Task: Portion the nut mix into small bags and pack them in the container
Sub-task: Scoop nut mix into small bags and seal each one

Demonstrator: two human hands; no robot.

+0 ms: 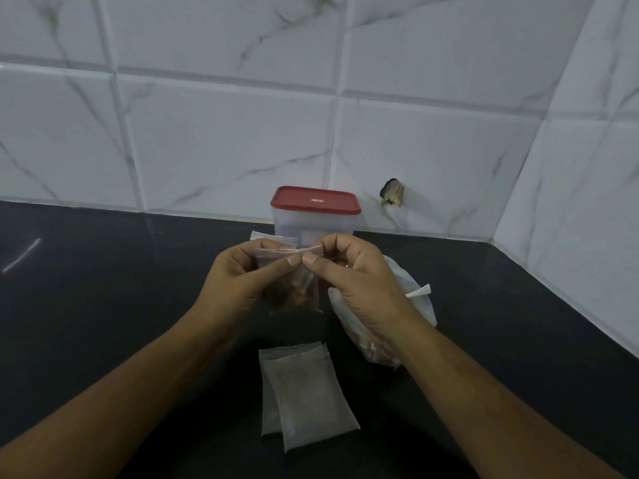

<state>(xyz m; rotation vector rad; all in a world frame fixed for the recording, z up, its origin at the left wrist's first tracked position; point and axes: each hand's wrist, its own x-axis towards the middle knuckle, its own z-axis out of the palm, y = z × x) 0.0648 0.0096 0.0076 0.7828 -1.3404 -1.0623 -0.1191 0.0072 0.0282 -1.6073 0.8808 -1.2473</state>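
I read left hand [238, 281] and right hand [359, 281] grips pinched on the zip strip [276, 252] of the small clear plastic bag of nut mix [294, 293]. Risk: uneven pressing leaves a gap; nuts spill below the grip. Red-lidded clear container [313, 223] just beyond, closed.

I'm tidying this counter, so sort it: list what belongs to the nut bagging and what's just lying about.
Belongs to the job:
filled small bag, pinched at its top by left hand and right hand
large nut mix bag
empty small bags
red-lidded container

Not part of it:
broken hole in the wall tile
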